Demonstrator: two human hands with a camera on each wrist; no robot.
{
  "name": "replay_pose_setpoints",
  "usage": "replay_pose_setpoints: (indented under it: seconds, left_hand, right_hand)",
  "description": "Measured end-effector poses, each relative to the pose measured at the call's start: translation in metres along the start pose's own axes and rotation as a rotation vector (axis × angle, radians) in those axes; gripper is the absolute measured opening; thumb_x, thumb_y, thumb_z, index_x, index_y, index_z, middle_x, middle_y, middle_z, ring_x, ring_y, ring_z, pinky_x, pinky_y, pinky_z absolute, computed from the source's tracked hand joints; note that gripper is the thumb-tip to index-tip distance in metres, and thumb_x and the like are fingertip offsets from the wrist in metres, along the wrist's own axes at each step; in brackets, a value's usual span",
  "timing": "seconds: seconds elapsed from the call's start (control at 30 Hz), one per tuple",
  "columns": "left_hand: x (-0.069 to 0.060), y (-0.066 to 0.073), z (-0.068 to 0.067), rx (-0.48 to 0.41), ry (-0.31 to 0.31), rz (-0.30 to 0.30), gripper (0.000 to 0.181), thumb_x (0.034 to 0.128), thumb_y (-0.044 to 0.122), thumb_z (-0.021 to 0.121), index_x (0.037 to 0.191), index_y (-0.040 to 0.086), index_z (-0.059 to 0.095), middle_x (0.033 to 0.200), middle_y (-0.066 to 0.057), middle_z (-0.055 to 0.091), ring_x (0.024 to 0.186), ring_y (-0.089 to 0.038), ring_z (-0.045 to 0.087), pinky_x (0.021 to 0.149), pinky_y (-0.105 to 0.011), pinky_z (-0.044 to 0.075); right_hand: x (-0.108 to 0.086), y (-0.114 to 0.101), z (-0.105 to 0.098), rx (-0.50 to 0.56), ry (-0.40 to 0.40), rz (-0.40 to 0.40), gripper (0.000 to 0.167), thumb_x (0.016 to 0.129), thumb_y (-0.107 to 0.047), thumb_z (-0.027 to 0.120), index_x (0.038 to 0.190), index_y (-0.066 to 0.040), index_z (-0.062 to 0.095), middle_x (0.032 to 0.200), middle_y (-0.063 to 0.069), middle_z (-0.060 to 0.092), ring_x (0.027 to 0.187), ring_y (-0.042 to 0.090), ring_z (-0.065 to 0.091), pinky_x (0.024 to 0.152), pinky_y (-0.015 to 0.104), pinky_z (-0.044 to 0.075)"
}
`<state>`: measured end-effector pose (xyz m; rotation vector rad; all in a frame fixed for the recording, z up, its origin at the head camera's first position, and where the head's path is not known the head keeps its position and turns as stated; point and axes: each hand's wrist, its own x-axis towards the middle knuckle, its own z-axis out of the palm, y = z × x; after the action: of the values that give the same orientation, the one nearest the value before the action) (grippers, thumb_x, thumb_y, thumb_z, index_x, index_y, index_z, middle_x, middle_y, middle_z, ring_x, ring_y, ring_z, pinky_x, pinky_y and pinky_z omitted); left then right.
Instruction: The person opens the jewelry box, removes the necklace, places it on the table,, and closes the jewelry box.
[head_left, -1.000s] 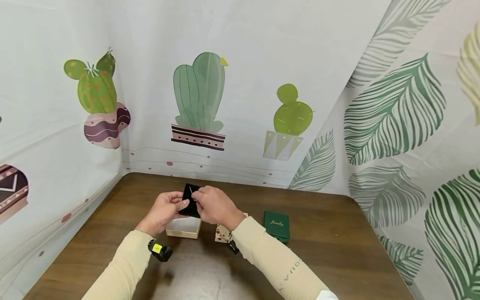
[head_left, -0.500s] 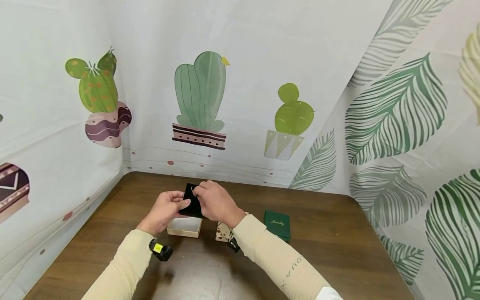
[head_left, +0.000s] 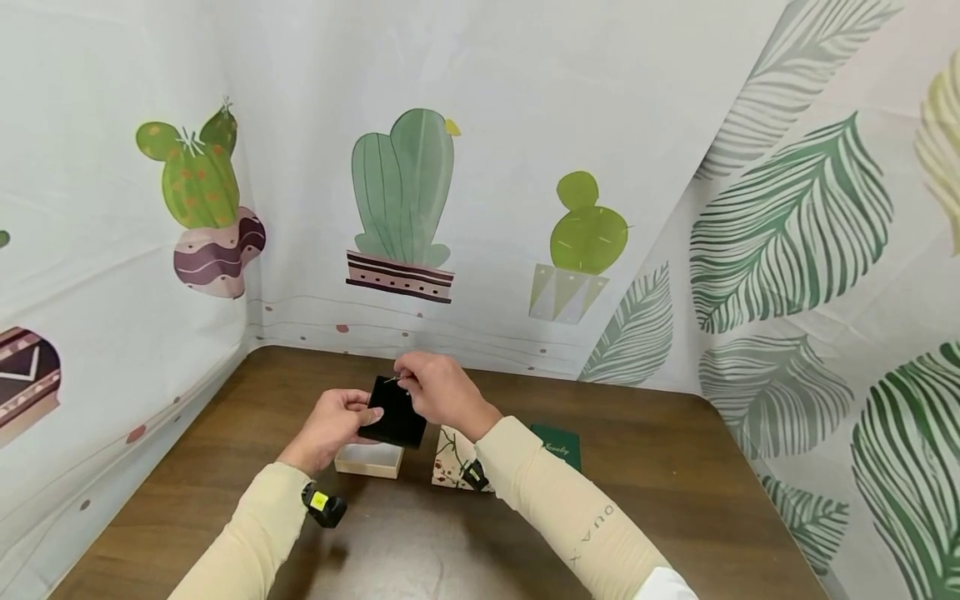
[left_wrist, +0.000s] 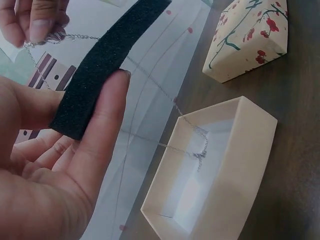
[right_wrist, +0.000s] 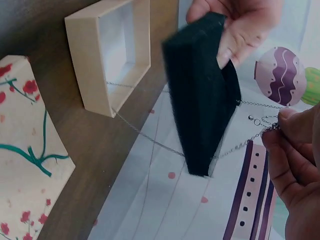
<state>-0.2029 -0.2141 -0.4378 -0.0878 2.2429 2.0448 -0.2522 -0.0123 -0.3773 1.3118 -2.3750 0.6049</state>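
My left hand (head_left: 333, 425) grips a black foam jewelry pad (head_left: 397, 423) by its edge, tilted above the table. My right hand (head_left: 444, 392) pinches one end of a thin silver necklace (left_wrist: 201, 155) just beyond the pad's far side. In both wrist views the chain runs past the pad in two strands. The left wrist view shows its far loop hanging in front of or into a cream box base (left_wrist: 250, 155) with a white inside; I cannot tell whether it touches. Small rings or a clasp (right_wrist: 272, 126) show at the right fingertips.
On the brown wooden table, a cream box lid (head_left: 453, 462) with red blossoms and green branches stands right of the box base. A green box (head_left: 564, 446) marked "Jewelry" lies farther right, partly behind the right sleeve. Printed cloth hangs around the table's back and sides.
My right hand has risen away from the pad, drawing the necklace end with it. The pad has tilted and shifted slightly right, with more of its face showing.
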Motion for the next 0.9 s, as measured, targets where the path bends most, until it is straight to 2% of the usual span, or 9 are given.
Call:
replay_pose_setpoints:
  seconds: [0.2,0.5,0.7,0.9]
  left_hand:
    - [0.001,-0.007,0.000,0.016,-0.001,0.010,0.030,0.0996,0.001,0.063,0.123,-0.017,0.058,0.099,-0.010,0.076,0.088,-0.017,0.074,0.074,-0.041,0.065]
    - [-0.002,-0.009,0.000,0.049,-0.003,0.008,0.027,0.0987,-0.001,0.062,0.120,-0.016,0.059,0.100,-0.013,0.075,0.088,-0.018,0.073,0.075,-0.044,0.065]
    - [-0.002,-0.013,0.001,0.091,0.015,-0.006,0.029,0.0973,-0.001,0.063,0.123,-0.015,0.059,0.107,-0.017,0.073,0.094,-0.019,0.071,0.073,-0.044,0.065]
    - [-0.003,-0.012,0.002,0.105,0.005,-0.023,0.033,0.0967,-0.001,0.064,0.125,-0.016,0.059,0.108,-0.023,0.073,0.091,-0.023,0.074,0.074,-0.046,0.065]
  right_hand:
    - [0.003,0.004,-0.007,0.027,0.033,0.016,0.007,0.100,-0.004,0.067,0.104,-0.007,0.071,0.101,0.004,0.075,0.090,0.015,0.072,0.081,0.028,0.060]
    - [0.010,0.008,-0.018,0.046,0.127,-0.045,0.007,0.097,0.000,0.069,0.095,-0.007,0.072,0.094,0.005,0.074,0.087,0.016,0.072,0.079,0.028,0.060]
    - [0.015,0.011,-0.026,0.048,0.177,-0.060,0.010,0.097,0.002,0.068,0.093,-0.006,0.073,0.094,0.006,0.075,0.090,0.018,0.074,0.082,0.029,0.061]
    - [0.020,0.014,-0.034,0.068,0.224,-0.010,0.008,0.097,-0.001,0.070,0.093,-0.007,0.074,0.092,0.006,0.075,0.082,0.018,0.072,0.075,0.028,0.059]
